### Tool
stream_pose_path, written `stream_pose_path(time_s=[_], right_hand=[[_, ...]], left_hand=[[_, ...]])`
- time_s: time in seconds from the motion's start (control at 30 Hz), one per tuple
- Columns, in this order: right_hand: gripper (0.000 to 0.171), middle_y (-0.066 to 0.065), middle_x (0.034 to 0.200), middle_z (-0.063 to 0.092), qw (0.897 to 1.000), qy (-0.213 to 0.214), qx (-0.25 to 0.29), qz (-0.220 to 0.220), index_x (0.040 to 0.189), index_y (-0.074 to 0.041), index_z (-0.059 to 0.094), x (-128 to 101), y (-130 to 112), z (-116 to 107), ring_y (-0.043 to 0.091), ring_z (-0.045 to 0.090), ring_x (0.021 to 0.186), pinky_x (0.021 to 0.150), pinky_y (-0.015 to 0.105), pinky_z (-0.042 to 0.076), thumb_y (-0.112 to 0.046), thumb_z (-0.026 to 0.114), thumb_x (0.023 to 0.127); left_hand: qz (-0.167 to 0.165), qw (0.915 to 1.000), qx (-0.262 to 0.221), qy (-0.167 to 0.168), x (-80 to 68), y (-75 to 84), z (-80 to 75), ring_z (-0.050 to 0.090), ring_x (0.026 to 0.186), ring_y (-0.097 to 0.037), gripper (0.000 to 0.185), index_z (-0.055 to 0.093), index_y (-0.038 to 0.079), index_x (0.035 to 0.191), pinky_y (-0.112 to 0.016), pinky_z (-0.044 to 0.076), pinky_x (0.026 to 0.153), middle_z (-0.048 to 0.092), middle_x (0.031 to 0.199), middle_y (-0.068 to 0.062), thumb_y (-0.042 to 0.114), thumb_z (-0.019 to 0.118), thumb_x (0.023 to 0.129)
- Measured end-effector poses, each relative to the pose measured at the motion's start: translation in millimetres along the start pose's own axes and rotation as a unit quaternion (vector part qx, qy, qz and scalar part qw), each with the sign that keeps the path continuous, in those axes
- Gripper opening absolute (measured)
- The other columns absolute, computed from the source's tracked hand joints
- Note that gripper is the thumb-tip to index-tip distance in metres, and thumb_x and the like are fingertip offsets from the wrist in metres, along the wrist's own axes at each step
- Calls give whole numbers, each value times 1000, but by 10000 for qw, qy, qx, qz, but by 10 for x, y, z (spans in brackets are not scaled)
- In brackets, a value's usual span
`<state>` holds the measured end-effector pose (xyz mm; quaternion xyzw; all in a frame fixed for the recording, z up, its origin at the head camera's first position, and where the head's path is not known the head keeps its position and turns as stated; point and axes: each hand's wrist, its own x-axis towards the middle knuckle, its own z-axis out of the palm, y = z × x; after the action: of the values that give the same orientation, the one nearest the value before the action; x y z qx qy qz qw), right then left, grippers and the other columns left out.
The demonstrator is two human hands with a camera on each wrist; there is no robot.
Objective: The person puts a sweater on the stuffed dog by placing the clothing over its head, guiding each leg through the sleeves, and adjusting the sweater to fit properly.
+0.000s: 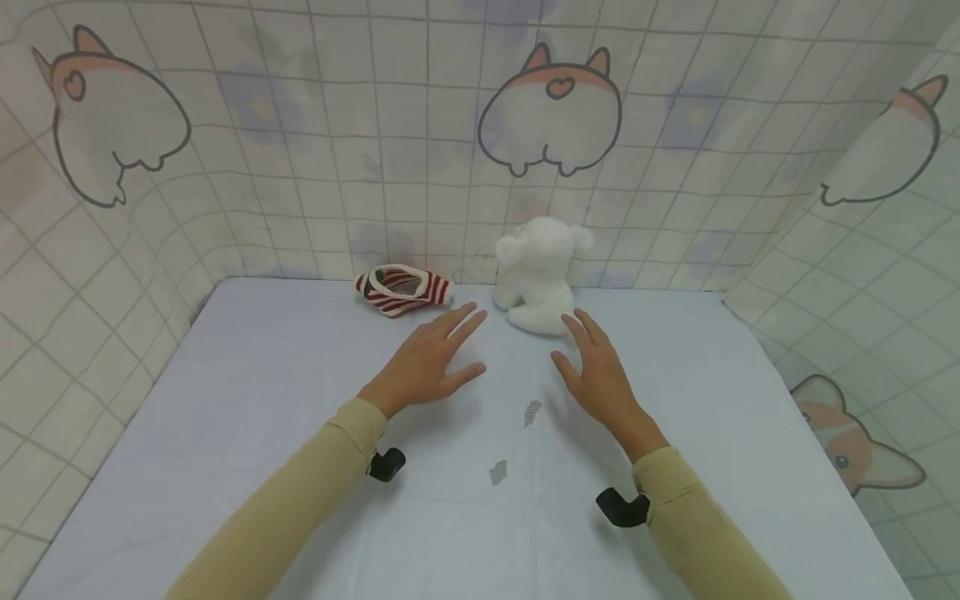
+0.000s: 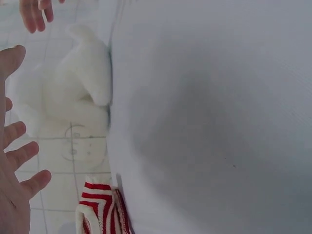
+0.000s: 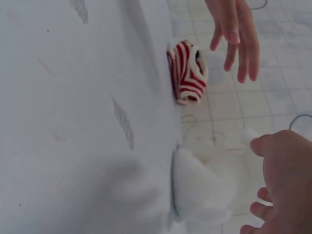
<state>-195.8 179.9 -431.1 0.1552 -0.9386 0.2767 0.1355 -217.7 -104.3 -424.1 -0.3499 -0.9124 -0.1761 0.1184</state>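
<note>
Tabletop (image 1: 465, 542): plush (image 1: 540, 267) (just beyond hands (image 1: 423, 358) (image 1: 600, 375))

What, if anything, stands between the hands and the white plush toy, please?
Nothing visible blocks the left hand or right hand from the white plush toy; the striped garment lies aside, left of it.

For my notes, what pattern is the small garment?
The garment has red and white stripes, clearest in the right wrist view.
</note>
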Motion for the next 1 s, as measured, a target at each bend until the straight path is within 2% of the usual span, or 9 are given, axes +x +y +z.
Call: stream_pose_path(time_s=[0.23, 0.5, 1.0], right_hand=[[61, 18, 154, 30, 9999, -23, 80, 67, 147, -6, 34, 28, 31, 7, 37, 32, 142, 113, 55, 32, -24, 60, 95], [64, 17, 156, 27, 9993, -123, 135, 313, 149, -6, 30, 65, 91, 17, 37, 28, 143, 114, 55, 30, -25, 60, 95], [65, 19, 155, 28, 9988, -54, 269, 406, 148, -5, 29, 167, 162, 42, 36, 27, 145, 117, 52, 27, -26, 60, 96]], left_hand=[[-141, 9998, -75, 87, 63, -51, 12, 38, 141, -27, 75, 23, 17, 154, -49, 37, 112, 31, 158, -9, 48, 55, 94], [-427, 9983, -355, -159, 125, -49, 18, 34, 144, -27, 76, 21, 18, 155, -47, 31, 116, 29, 159, -8, 49, 55, 94], [-821, 9939, -614, -408, 266, -68, 56, 28, 147, -24, 77, 18, 19, 155, -44, 28, 119, 25, 160, -6, 52, 52, 95]])
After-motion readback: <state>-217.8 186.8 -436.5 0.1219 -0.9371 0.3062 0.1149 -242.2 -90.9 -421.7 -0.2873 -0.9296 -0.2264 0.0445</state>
